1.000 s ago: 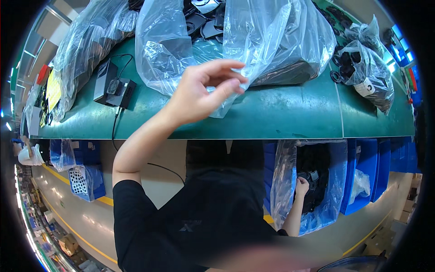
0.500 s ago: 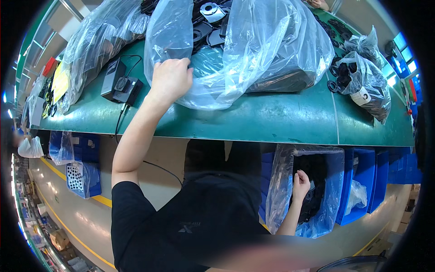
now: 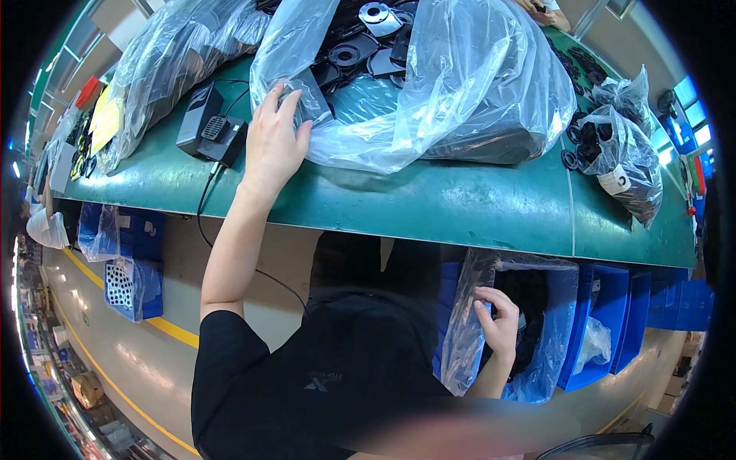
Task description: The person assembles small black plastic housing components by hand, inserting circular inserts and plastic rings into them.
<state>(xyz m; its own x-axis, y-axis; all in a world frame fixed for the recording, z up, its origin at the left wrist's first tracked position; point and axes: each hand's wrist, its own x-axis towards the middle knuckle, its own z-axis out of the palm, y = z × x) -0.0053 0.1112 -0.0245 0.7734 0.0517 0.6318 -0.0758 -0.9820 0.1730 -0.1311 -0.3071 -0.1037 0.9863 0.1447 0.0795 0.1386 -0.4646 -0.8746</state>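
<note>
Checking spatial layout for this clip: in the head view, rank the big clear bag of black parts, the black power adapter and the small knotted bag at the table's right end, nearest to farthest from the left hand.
1. Big clear bag of black parts: under the fingertips of the left hand.
2. Black power adapter: just left of the hand, apart from it.
3. Small knotted bag: far right end of the green table.

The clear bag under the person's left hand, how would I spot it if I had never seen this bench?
Start at the long green workbench. Near its middle lies the big clear plastic bag, with the left hand resting on its near-left corner. Unlike the bags beside it, which are closed around their loads, it gapes open at the top, showing flat black round parts and one silvery disc.
</note>
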